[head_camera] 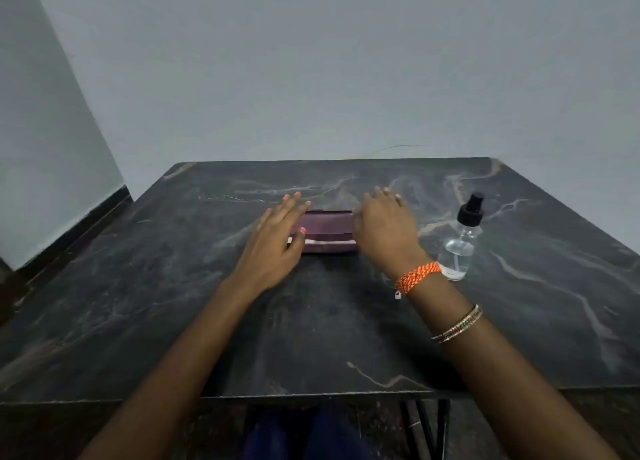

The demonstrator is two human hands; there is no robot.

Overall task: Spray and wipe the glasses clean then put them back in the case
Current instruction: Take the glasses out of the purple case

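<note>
The left hand (pixel 273 238) lay at the left end of the purple glasses case (pixel 329 232), fingers straight and spread, thumb touching its front edge. The right hand (pixel 386 227) covered the right end, fingers extended; whether it gripped could not be told. The case sat shut mid-table (pixel 138 303). The spray bottle (pixel 462 241) stood just right of the right wrist.

A dark marble table (pixel 145 286) carries a purple case (pixel 329 232) and a spray bottle (pixel 460 241).
</note>
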